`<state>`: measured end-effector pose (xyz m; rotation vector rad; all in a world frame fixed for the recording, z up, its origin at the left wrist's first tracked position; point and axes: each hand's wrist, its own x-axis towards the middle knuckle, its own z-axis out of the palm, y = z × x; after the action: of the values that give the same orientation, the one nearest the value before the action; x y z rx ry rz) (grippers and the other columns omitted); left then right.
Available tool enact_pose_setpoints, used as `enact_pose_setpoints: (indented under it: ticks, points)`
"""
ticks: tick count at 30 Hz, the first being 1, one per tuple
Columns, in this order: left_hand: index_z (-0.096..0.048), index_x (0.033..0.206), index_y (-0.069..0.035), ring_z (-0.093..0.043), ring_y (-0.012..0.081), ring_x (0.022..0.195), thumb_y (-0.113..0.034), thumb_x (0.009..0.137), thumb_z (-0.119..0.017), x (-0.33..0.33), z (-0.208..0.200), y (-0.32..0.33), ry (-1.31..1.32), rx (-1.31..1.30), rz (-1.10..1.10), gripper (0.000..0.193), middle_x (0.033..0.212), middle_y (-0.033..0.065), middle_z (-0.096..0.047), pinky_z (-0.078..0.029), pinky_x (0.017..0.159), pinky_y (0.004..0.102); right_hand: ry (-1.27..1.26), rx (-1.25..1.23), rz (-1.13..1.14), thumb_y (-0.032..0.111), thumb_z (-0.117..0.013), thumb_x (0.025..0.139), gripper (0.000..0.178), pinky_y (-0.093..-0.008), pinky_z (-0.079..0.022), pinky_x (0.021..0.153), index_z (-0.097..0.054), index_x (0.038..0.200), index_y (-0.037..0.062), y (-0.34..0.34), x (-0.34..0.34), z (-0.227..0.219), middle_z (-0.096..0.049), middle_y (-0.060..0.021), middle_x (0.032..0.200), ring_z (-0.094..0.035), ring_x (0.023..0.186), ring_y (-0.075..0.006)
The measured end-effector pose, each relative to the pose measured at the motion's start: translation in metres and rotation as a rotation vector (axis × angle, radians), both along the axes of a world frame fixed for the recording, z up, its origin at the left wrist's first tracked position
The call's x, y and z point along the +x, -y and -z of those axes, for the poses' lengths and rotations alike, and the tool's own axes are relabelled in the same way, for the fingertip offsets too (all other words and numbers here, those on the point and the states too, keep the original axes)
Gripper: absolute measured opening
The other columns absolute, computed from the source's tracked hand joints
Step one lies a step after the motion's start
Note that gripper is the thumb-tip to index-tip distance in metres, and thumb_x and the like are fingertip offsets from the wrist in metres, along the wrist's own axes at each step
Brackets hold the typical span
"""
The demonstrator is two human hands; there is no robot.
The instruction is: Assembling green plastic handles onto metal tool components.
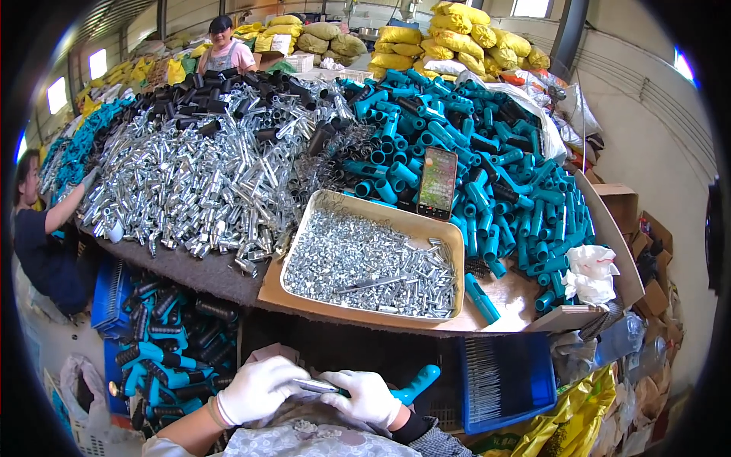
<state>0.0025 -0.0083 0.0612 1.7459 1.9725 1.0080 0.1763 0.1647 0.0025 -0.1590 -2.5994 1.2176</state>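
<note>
One metal tube [315,385] over apron [335,442]: L hand [263,388] pinches it, R hand [364,398] wraps teal handle [418,385], join hidden. Slack grip cd prob. drop tube; skewed angle cd jam it.

Head cam (L fisheye), downward

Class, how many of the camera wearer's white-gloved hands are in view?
2: the left hand, at lower centre, with fingers on a silver piece; the right hand, just beside it, closed around a teal handle. Both show clearly.
</note>
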Motion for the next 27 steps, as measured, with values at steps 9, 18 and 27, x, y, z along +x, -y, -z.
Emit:
enact_pose_setpoints:
  ticks: [9, 18, 27]
  points:
    - [-0.071, 0.101, -0.008, -0.065, 0.0289, 0.093, -0.006, 0.08, -0.069, 0.001, -0.001, -0.001, 0.228, -0.119, -0.077, 0.021, 0.102, 0.009, -0.066, -0.054, 0.082, 0.0374, 0.019, 0.015, 0.005, 0.037, -0.068, 0.089, 0.042, -0.042, -0.055, 0.071, -0.065, 0.119, 0.0078, 0.001, -0.001, 0.0, -0.069, -0.0157, 0.093, -0.068, 0.082, -0.0362]
    - [-0.07, 0.101, -0.005, -0.066, 0.0321, 0.086, -0.008, 0.079, -0.075, -0.002, -0.003, -0.003, 0.426, -0.216, -0.138, 0.022, 0.094, 0.0101, -0.067, -0.055, 0.077, 0.0381, 0.016, 0.036, 0.015, 0.036, -0.067, 0.089, 0.04, -0.0416, -0.055, 0.07, -0.066, 0.118, 0.0078, 0.001, -0.001, 0.002, -0.069, -0.015, 0.092, -0.069, 0.08, -0.035]
    - [-0.072, 0.103, -0.008, -0.065, 0.0294, 0.088, -0.009, 0.082, -0.072, -0.003, 0.008, -0.006, 0.206, -0.086, -0.045, 0.021, 0.101, 0.0099, -0.066, -0.054, 0.077, 0.0363, 0.009, 0.042, 0.015, 0.036, -0.068, 0.088, 0.041, -0.0416, -0.055, 0.069, -0.066, 0.118, 0.0085, 0.0, -0.002, 0.002, -0.068, -0.0149, 0.089, -0.068, 0.079, -0.0354]
